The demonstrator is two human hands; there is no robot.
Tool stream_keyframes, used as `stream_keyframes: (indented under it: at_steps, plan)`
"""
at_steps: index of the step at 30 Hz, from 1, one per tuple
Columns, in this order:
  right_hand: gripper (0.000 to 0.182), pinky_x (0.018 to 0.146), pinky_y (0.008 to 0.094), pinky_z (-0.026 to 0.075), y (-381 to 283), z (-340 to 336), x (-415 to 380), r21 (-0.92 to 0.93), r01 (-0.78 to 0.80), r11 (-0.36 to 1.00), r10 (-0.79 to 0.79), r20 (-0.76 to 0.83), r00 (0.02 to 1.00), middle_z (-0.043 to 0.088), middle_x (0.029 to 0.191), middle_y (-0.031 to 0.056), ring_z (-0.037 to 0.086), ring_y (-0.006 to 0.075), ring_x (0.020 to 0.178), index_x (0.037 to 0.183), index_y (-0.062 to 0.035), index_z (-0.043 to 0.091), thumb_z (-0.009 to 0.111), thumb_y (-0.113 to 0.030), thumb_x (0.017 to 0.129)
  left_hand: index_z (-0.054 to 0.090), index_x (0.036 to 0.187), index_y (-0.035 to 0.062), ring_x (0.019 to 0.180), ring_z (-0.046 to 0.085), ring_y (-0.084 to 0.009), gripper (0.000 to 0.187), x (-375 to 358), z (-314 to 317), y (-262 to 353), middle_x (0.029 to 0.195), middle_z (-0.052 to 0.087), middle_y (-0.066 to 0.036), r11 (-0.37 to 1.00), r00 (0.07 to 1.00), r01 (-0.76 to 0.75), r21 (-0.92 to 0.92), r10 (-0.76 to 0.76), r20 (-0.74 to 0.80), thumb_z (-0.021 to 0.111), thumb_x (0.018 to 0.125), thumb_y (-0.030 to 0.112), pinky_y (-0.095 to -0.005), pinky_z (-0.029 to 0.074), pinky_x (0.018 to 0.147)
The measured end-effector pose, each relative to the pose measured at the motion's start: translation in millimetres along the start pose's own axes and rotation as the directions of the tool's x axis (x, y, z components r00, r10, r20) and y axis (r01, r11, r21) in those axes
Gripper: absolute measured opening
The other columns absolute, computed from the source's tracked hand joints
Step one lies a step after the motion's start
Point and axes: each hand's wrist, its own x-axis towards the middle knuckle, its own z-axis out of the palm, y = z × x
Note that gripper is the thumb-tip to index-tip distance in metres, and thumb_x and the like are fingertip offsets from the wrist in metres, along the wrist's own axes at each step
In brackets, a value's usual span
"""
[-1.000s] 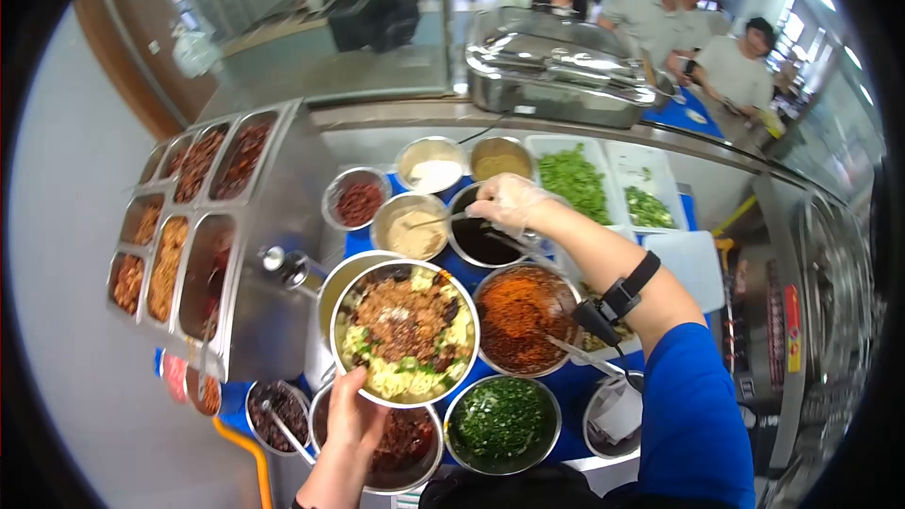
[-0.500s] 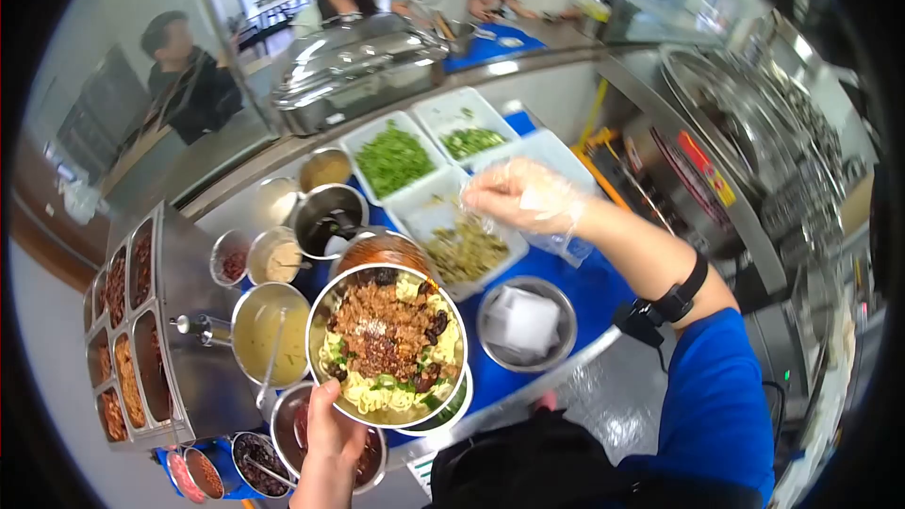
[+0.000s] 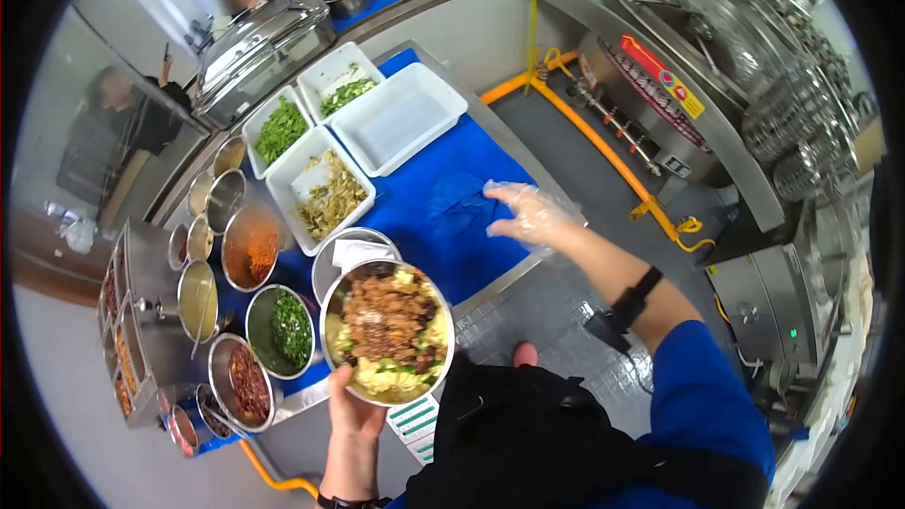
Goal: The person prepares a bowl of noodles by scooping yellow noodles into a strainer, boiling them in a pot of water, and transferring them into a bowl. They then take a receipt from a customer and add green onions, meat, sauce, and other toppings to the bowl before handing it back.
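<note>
My left hand point(image 3: 356, 410) grips a round metal bowl point(image 3: 332, 319) by its near edge. Yellow noodles point(image 3: 407, 379) fill it, topped with brown minced meat point(image 3: 382, 306), dark pieces and bits of green. My right hand point(image 3: 528, 215) wears a clear plastic glove. Thumb and fingers are apart, with nothing between them, above the right side of the blue table covering point(image 3: 490, 259). Just left of its fingertips lies some crumpled clear plastic point(image 3: 459, 203). Behind the noodle bowl, partly hidden, a metal bowl point(image 3: 325, 259) holds something white.
White tubs hold chopped pickled greens point(image 3: 332, 198), green herbs point(image 3: 281, 130) and sliced scallion point(image 3: 347, 97); another white tub point(image 3: 454, 111) adjoins them. Several metal bowls of toppings stand left, including chopped greens point(image 3: 290, 328). An orange pipe point(image 3: 603, 160) runs right of the table. People stand beyond the counter.
The view has swung right and down. My right hand has moved from above the pickled greens to the table's right side, and its fingers have spread. My left hand still holds the noodle bowl.
</note>
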Motion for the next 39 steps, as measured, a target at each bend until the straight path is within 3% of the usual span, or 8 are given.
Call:
stream_keyframes:
  at_steps: [3,6,10,12,20,34,37,39]
  plan:
    - [0.097,0.109,0.0414,0.031,-14.7,27.5,38.6,-0.08,-0.19,0.978,0.199,0.121,0.972,0.019,0.153,0.0156,0.031,0.0329,0.136,0.145,-0.0243,0.029,0.08,-0.039,0.064,0.038,0.137,0.0044,0.122,0.048,-0.0306,0.082,17.5,16.7,-30.5,0.134,0.049,-0.013,1.0,1.0,0.011,-0.019,-0.012,-0.023,0.071,0.068,0.035,-0.0438,0.038,0.105]
    - [0.096,0.108,0.0428,0.033,-8.9,46.5,72.9,-0.141,-0.157,0.977,0.184,0.204,0.962,0.026,0.15,0.0156,0.034,0.0359,0.133,0.145,-0.0258,0.031,0.08,-0.029,0.062,0.037,0.137,0.0045,0.123,0.047,-0.0301,0.08,42.0,37.2,-43.6,0.134,0.048,-0.013,0.997,0.999,0.018,-0.073,-0.021,-0.044,0.071,0.069,0.03,-0.0435,0.037,0.105]
    - [0.046,0.101,0.0381,0.041,28.2,53.2,116.6,-0.003,-0.204,0.979,0.195,0.312,0.93,0.051,0.132,0.0144,0.05,0.032,0.119,0.116,-0.0168,0.063,0.066,-0.011,0.07,0.035,0.137,0.0044,0.122,0.047,-0.0289,0.08,90.3,45.4,-54.5,0.133,0.048,-0.012,0.995,0.998,-0.039,-0.096,0.035,-0.052,0.072,0.069,0.026,-0.0426,0.037,0.105]
    - [0.027,0.094,0.0353,0.045,50.8,33.8,126.9,0.307,0.062,0.95,-0.09,0.08,0.993,0.067,0.1,0.0135,0.058,0.0305,0.106,0.094,-0.0102,0.07,0.065,-0.011,0.067,0.035,0.137,0.0041,0.123,0.047,-0.0283,0.08,110.0,52.3,-56.1,0.133,0.048,-0.012,0.993,0.995,-0.076,-0.095,0.07,-0.065,0.072,0.069,0.023,-0.0423,0.038,0.105]
    - [0.021,0.09,0.0368,0.046,-7.1,-95.7,133.8,0.42,0.393,0.818,-0.451,0.045,0.891,0.065,0.101,0.0116,0.058,0.0296,0.1,0.088,-0.0065,0.067,0.062,-0.006,0.068,0.036,0.136,0.0079,0.118,0.052,-0.0256,0.063,161.0,82.0,-59.1,0.13,0.05,-0.011,0.988,0.987,-0.141,-0.069,0.134,-0.092,0.061,0.079,0.016,-0.042,0.046,0.097]
    - [0.034,0.094,0.0314,0.045,99.0,-79.0,140.7,0.539,-0.03,0.842,-0.247,0.434,0.866,0.067,0.105,0.013,0.061,0.0248,0.103,0.106,-0.0034,0.066,0.064,-0.012,0.073,0.033,0.138,0.0079,0.123,0.045,-0.0308,0.072,197.9,186.1,-143.6,0.134,0.045,-0.013,0.888,0.861,-0.428,-0.171,0.342,-0.377,0.061,0.076,0.031,-0.0489,0.037,0.104]
    - [0.039,0.089,0.0322,0.044,86.2,-101.2,141.9,0.58,-0.351,0.735,-0.323,0.755,0.57,0.063,0.112,0.0138,0.056,0.0213,0.105,0.115,-0.0027,0.062,0.064,-0.013,0.078,0.034,0.138,0.008,0.123,0.046,-0.0315,0.07,208.9,233.0,-139.2,0.136,0.045,-0.012,0.849,0.814,-0.508,-0.144,0.419,-0.401,0.061,0.078,0.034,-0.0499,0.041,0.101]
    - [0.048,0.089,0.0343,0.046,116.7,-134.3,137.2,0.533,-0.006,0.846,-0.414,0.664,0.622,0.062,0.114,0.0163,0.06,0.025,0.1,0.119,-0.0009,0.058,0.068,-0.02,0.076,0.038,0.135,0.007,0.117,0.053,-0.0291,0.062,221.7,260.7,-133.0,0.13,0.05,-0.012,0.834,0.816,-0.522,-0.181,0.426,-0.391,0.059,0.082,0.033,-0.0453,0.05,0.094]
